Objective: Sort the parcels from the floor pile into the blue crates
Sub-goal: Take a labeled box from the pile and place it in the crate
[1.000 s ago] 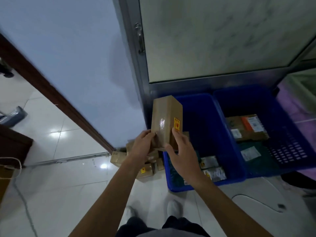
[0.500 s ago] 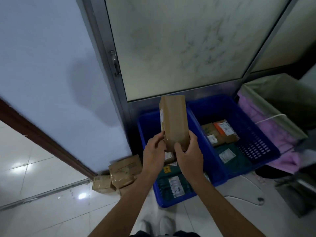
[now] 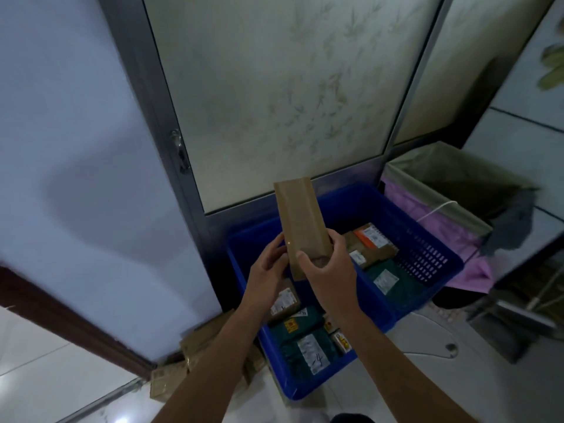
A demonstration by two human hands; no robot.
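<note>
Still, the left hand (image 3: 268, 267) and right hand (image 3: 328, 270) curled round the lower end of the brown parcel (image 3: 300, 221), upright above the near blue crate (image 3: 241, 264). Its bottom edge was hidden by the fingers. Beside that crate, a forearm half covered the floor pile (image 3: 198, 340) on the pale floor (image 3: 45, 361). As half a second before, the parcel showed a plain face.
</note>
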